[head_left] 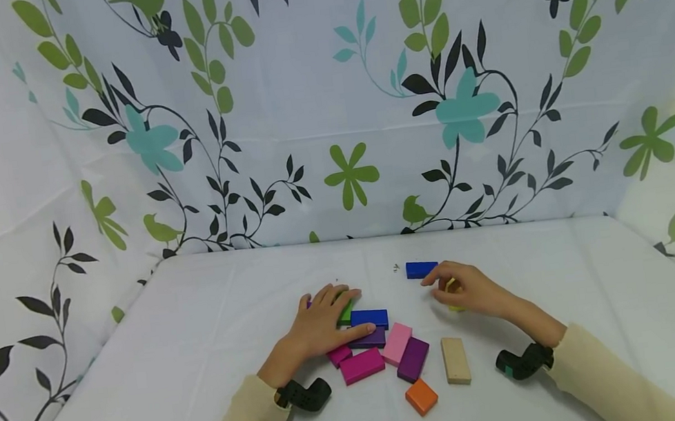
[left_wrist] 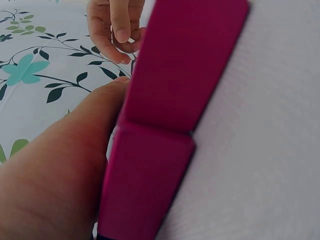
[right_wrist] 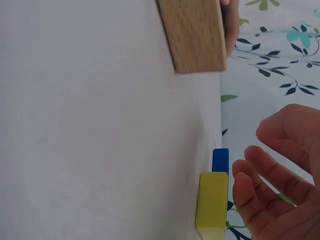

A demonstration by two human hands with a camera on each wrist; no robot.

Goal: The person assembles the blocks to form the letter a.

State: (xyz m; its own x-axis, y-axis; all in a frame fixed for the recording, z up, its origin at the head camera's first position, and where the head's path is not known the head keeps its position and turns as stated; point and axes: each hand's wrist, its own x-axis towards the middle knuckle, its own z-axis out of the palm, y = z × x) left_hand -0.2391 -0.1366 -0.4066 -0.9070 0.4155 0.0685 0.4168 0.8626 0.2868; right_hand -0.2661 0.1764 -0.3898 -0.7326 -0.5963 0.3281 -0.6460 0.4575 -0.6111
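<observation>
My left hand (head_left: pixel 321 327) lies spread over a cluster of wooden blocks, its thumb resting by a dark purple block (head_left: pixel 369 339) and a blue block (head_left: pixel 369 318). Partly under its fingers is a green block (head_left: pixel 346 315). Close up in the left wrist view, two magenta blocks (left_wrist: pixel 185 60) stand beside the hand. My right hand (head_left: pixel 474 290) hovers above a yellow block (right_wrist: pixel 212 205), fingers loosely bent and apart from it in the right wrist view. Just beyond its fingertips sits another blue block (head_left: pixel 422 269). Nothing is between the right fingers.
Nearer on the white-covered table (head_left: pixel 208 392) lie a magenta block (head_left: pixel 363 366), a pink block (head_left: pixel 398 344), a purple block (head_left: pixel 413 359), an orange block (head_left: pixel 421 397) and a plain wood block (head_left: pixel 456 360). A patterned cloth (head_left: pixel 300 103) hangs behind the table.
</observation>
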